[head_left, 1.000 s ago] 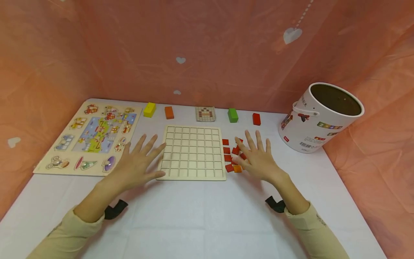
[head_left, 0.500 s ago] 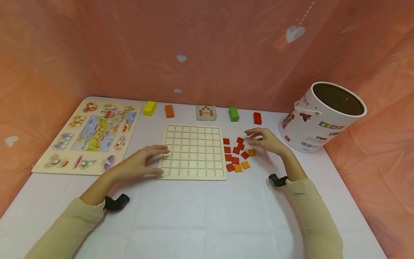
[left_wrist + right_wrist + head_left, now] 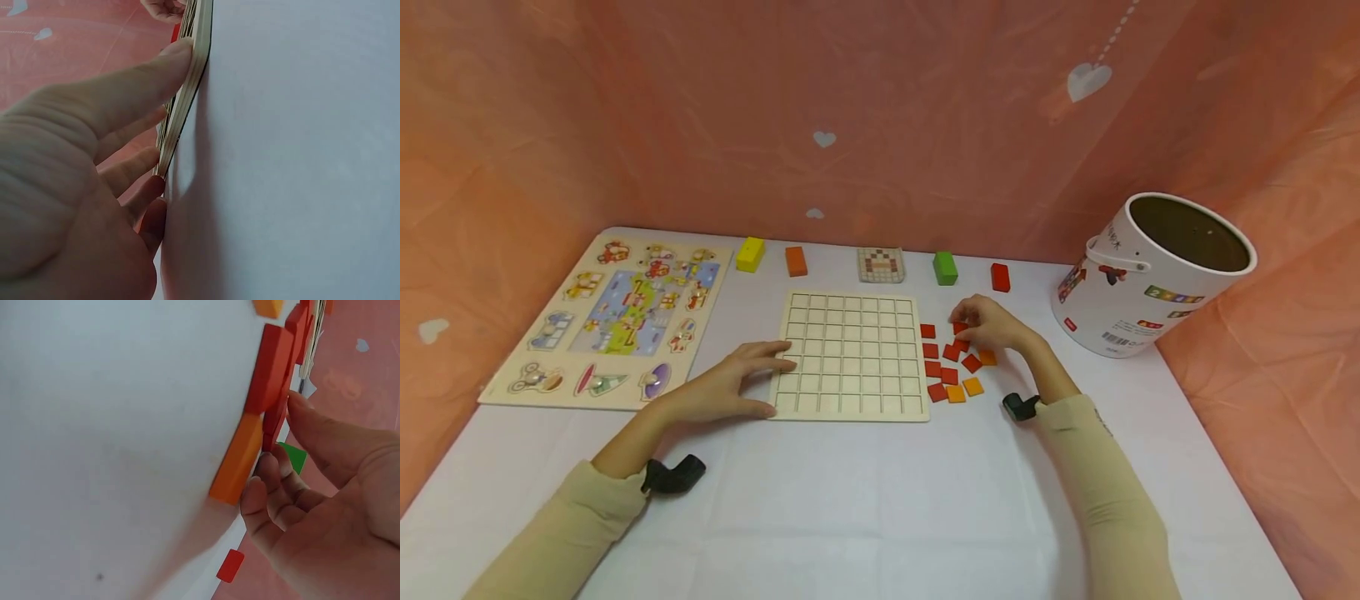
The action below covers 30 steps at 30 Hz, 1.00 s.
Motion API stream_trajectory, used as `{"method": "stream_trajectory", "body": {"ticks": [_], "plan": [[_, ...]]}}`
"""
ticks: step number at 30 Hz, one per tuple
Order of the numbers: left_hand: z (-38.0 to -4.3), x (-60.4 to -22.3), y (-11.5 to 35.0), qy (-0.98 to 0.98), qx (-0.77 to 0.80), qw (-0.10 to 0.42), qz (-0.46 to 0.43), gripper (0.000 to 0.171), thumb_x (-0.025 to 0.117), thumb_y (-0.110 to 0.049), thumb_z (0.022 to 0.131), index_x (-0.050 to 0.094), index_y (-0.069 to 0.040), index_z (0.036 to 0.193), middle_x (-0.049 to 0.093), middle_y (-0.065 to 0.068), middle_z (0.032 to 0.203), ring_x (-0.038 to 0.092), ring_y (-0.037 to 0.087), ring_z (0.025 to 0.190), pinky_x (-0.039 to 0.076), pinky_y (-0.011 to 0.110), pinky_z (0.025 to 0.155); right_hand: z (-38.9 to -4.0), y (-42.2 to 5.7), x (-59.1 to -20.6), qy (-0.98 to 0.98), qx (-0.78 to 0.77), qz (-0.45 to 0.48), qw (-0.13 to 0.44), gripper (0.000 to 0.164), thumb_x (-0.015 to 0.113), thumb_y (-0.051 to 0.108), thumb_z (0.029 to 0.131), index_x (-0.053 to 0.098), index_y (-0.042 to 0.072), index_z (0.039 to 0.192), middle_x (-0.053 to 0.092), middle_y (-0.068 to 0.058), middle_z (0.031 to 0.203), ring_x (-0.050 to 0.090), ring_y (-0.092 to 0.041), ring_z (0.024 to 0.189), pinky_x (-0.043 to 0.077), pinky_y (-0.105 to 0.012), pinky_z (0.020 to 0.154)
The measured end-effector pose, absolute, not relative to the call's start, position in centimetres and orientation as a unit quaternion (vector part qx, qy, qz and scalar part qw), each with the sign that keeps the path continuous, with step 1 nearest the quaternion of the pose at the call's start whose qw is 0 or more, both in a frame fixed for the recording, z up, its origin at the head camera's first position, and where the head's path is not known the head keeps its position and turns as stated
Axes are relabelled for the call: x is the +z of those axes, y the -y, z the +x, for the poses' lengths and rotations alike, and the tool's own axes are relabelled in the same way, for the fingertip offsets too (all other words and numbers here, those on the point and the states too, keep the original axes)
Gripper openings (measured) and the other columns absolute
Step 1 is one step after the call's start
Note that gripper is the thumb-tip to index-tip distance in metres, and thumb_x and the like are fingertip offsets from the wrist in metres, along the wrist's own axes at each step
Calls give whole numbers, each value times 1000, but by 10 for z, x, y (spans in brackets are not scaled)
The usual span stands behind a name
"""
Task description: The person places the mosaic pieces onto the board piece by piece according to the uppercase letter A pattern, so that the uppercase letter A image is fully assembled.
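Note:
A pale wooden grid board (image 3: 853, 358) lies flat on the white table. At its left edge, my left hand (image 3: 722, 387) rests its fingertips on the board, the thumb at the near corner; the left wrist view shows the thumb (image 3: 169, 65) against the board's rim. On the right, my right hand (image 3: 992, 323) is lowered over the loose tiles, thumb and curled fingers on either side of a red tile (image 3: 961, 328) at the back of the group. Around it lie several red tiles (image 3: 949, 377) and a few orange tiles (image 3: 973, 386).
A picture puzzle board (image 3: 632, 312) lies at the left. Along the back stand a yellow block (image 3: 750, 254), an orange block (image 3: 796, 261), a patterned grid card (image 3: 881, 265), a green block (image 3: 945, 268) and a red block (image 3: 1000, 277). A white bucket (image 3: 1120, 308) stands at the back right.
Both hands have come down from hovering spread-fingered. The left settles on the board's left edge; the right swung right, then back left onto a red tile with fingers curled.

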<state>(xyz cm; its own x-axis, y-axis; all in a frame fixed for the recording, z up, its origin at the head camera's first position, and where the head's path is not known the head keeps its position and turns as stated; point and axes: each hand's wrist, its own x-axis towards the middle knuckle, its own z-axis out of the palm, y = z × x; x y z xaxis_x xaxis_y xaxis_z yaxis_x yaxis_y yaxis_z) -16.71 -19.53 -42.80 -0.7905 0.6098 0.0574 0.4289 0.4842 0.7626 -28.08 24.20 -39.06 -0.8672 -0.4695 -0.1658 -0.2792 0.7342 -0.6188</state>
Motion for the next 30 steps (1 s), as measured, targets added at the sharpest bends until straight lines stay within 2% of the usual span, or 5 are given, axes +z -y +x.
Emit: {"method": "stream_trajectory", "body": {"ticks": [4,8,18,23,30], "plan": [[-167,-428,195,-856,404,108,304,62,82,-23,83,59,-2,136,31,20,157,20,44,145,18,67,110,-279,-239,-389,-916,-309,-187,175,28,66,-2,92,60,-6,119,60,-17,106,52,-31,99,47,-38,90],[-166,-428,196,-857,403,106,303,62,83,-22,82,59,-1,135,31,21,157,20,45,145,18,66,111,-277,-238,-388,-915,-309,-181,184,26,65,-2,92,60,-7,117,60,-17,104,52,-31,97,48,-35,87],[-167,-429,195,-857,399,105,309,63,82,-23,83,59,-1,136,31,20,157,19,45,145,17,68,110,-284,-229,-387,-910,-335,-204,138,13,64,-5,92,60,-6,104,61,-17,98,54,-30,92,48,-34,85],[-167,-430,195,-858,393,109,312,63,83,-25,82,59,-5,136,30,20,158,18,45,145,17,70,109,-292,-199,-380,-894,-374,-222,103,17,64,-2,93,62,-9,108,63,-21,103,55,-31,94,46,-35,86],[-167,-432,196,-858,398,112,305,58,83,-27,82,61,-10,133,29,18,159,18,44,146,15,70,109,-308,-142,-380,-855,-412,-287,131,17,63,-5,93,66,-9,109,64,-18,103,58,-27,91,47,-30,77]]}}
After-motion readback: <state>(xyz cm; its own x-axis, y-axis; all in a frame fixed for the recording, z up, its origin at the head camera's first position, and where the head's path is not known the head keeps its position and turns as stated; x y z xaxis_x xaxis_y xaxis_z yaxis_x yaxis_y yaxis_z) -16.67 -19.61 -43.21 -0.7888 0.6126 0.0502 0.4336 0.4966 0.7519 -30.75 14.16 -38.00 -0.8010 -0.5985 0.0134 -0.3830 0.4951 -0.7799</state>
